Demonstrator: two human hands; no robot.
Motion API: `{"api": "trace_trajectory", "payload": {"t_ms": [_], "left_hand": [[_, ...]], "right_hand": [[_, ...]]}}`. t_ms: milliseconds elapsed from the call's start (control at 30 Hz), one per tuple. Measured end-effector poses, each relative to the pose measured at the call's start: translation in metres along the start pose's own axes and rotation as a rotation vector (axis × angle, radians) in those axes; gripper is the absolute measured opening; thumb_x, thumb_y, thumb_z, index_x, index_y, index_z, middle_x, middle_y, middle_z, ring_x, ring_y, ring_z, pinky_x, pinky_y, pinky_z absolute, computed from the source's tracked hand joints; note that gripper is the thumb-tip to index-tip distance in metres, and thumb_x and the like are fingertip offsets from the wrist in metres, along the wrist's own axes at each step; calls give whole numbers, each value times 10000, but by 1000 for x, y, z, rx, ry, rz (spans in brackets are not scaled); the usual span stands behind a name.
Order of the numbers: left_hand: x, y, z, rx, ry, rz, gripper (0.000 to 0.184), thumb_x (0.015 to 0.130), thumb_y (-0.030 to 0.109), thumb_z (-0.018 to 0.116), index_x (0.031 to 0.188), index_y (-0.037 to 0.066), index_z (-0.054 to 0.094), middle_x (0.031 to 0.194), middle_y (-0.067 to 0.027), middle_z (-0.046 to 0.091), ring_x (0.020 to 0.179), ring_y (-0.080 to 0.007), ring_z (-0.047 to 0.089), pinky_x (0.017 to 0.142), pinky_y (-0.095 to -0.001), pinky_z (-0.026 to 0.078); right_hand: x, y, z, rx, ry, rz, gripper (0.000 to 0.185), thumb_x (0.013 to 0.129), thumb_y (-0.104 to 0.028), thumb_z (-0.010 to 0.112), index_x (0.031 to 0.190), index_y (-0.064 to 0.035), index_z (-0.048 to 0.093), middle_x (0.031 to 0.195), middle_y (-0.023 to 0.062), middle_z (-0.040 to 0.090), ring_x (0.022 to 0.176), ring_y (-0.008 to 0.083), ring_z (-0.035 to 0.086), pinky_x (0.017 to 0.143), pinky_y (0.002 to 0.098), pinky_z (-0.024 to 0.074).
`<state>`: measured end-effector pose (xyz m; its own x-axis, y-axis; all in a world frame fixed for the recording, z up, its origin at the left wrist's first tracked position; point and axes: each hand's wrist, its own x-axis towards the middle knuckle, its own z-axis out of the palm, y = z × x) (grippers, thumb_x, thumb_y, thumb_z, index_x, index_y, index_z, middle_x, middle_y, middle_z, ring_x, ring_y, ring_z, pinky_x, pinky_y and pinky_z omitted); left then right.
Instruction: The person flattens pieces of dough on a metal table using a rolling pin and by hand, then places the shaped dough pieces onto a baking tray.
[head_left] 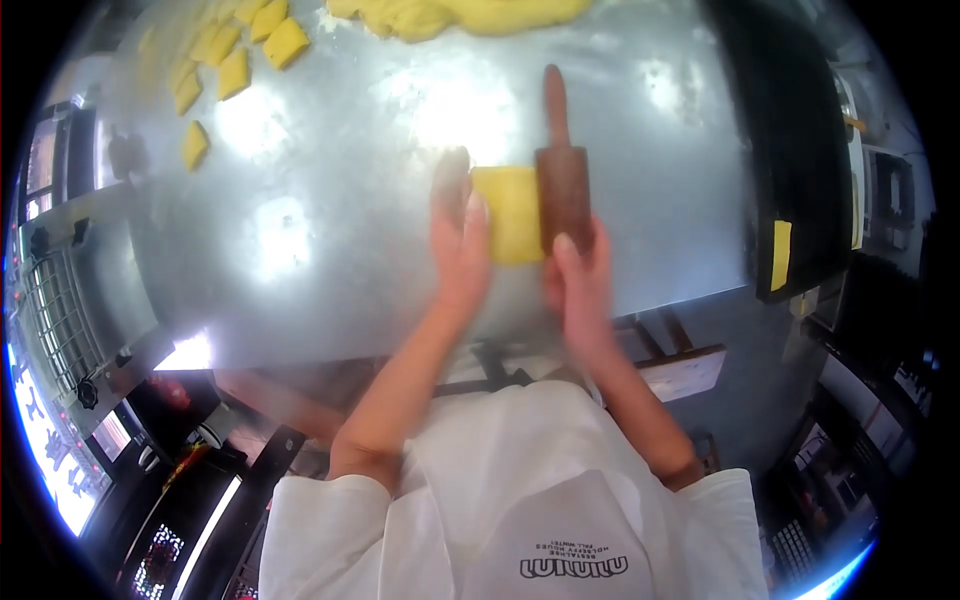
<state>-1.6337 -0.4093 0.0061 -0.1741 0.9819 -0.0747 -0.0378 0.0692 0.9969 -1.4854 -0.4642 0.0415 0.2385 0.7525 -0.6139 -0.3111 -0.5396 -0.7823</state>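
A flat, roughly square piece of yellow dough [512, 214] lies on the metal worktop between my hands. My left hand [461, 232] is at the dough's left edge, fingers stretched forward and slightly blurred, thumb touching the edge. My right hand [580, 275] grips the near end of a brown wooden rolling pin [564, 190]. The pin lies lengthwise against the dough's right edge, its far handle pointing away from me. The near handle is hidden in my right hand.
Several cut yellow dough pieces [234, 74] lie at the far left of the metal worktop [350, 270]. A long yellow dough mass [450, 14] rests at the far edge of view. To the right stands a black surface [800, 150] with a yellow strip [781, 254] on its side.
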Motion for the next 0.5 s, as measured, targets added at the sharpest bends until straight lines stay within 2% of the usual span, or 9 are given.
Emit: {"api": "trace_trajectory", "payload": {"t_ms": [67, 100, 133, 200, 267, 300, 400, 500], "left_hand": [[0, 1, 5, -167, 5, -8, 614, 1039, 103, 512, 1586, -80, 300, 1651, -227, 344, 1541, -325, 323, 1271, -432, 242], [2, 1, 3, 13, -29, 24, 640, 1039, 129, 531, 1593, -74, 284, 1655, -233, 331, 1548, -341, 310, 1275, -441, 233], [5, 2, -1, 193, -63, 56, 666, 1039, 155, 550, 1601, -67, 268, 1659, -239, 318, 1554, -357, 297, 1278, -450, 224], [9, 4, 1, 563, -173, 139, 738, 1014, 217, 610, 1602, -63, 263, 1661, -254, 300, 1561, -392, 270, 1279, -480, 211], [12, 7, 11, 946, -329, 250, 829, 964, 291, 691, 1591, -69, 285, 1657, -270, 290, 1561, -431, 244, 1274, -521, 202], [11, 3, 12, 1092, -433, 312, 941, 906, 422, 742, 1575, -76, 305, 1641, -290, 296, 1540, -469, 247, 1258, -571, 200], [10, 2, 16, 1090, -410, 340, 1000, 879, 500, 744, 1567, -84, 312, 1645, -277, 297, 1528, -461, 273, 1242, -596, 214], [10, 2, 13, 1102, -430, 333, 931, 915, 441, 725, 1576, -67, 310, 1648, -268, 305, 1526, -458, 282, 1251, -570, 212]], "right_hand": [[9, -6, -25, -99, 37, 62, 651, 1011, -289, 697, 1545, -89, 384, 886, 7, 570, 616, 36, 472, 473, 215, 372], [17, -8, -44, -252, 32, 37, 671, 997, -291, 712, 1550, -89, 390, 969, 44, 632, 699, 72, 570, 568, 237, 472], [25, -5, -60, -392, 24, -152, 711, 981, -326, 725, 1559, -101, 378, 1025, 91, 716, 873, 172, 689, 747, 307, 558], [34, -16, -87, -786, 46, -418, 765, 950, -385, 750, 1559, -117, 373, 1128, 158, 746, 1032, 284, 726, 907, 381, 554], [31, -31, -86, -857, 108, -351, 774, 926, -415, 767, 1535, -121, 392, 1154, 185, 739, 1051, 338, 727, 902, 411, 556], [30, -35, -86, -890, 143, -315, 778, 913, -429, 776, 1522, -123, 401, 1166, 198, 735, 1060, 365, 727, 899, 426, 557], [39, -26, -85, -1049, 251, -375, 783, 884, -470, 792, 1485, -128, 424, 1166, 209, 730, 1057, 418, 712, 884, 446, 560], [51, -25, -82, -1056, 232, -453, 755, 858, -479, 809, 1439, -143, 464, 1167, 195, 732, 1040, 428, 710, 866, 463, 564]]}}
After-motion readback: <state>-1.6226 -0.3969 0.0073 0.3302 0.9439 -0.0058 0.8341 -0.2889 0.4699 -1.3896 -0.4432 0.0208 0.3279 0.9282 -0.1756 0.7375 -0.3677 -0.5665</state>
